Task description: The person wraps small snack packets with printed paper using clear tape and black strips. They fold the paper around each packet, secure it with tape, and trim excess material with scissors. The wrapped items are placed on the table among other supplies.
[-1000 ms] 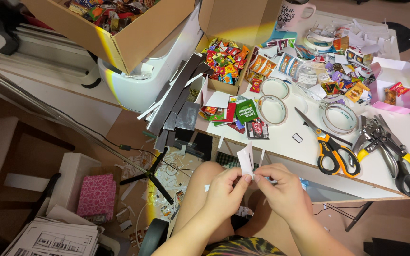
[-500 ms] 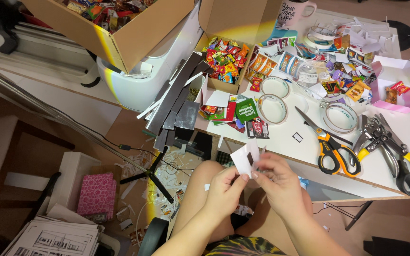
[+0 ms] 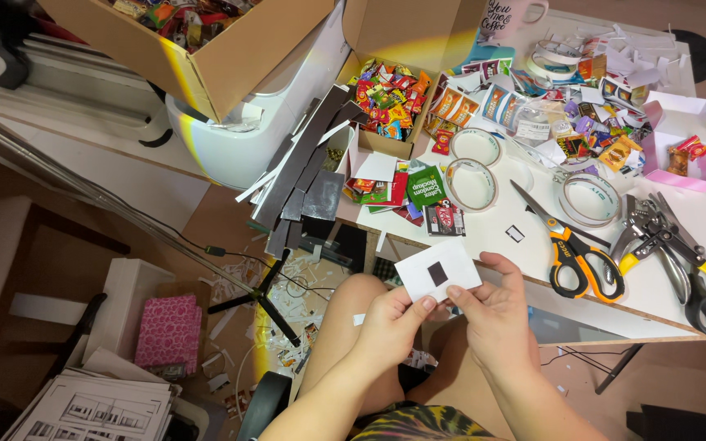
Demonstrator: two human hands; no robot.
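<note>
Both my hands hold a small white paper card (image 3: 444,273) with a dark square in its middle, just in front of the white table's near edge (image 3: 525,282). My left hand (image 3: 392,320) pinches the card's lower left edge. My right hand (image 3: 496,314) grips its right side, thumb tip on the card face beside the dark square. The card faces up toward me, above my bare knee. A second small dark square (image 3: 515,233) lies on the table just beyond the card.
Yellow-handled scissors (image 3: 569,245), pliers and more scissors (image 3: 676,249), and tape rolls (image 3: 471,184) lie on the table. A cardboard box of candy (image 3: 386,106) and a pink box (image 3: 684,151) stand farther back. Dark strips (image 3: 308,171) hang off the left edge; paper scraps and a tripod (image 3: 267,298) litter the floor.
The card was held edge-on and folded narrow a second ago; now it is turned flat and faces up, showing the dark square. Both hands rose slightly toward the table edge.
</note>
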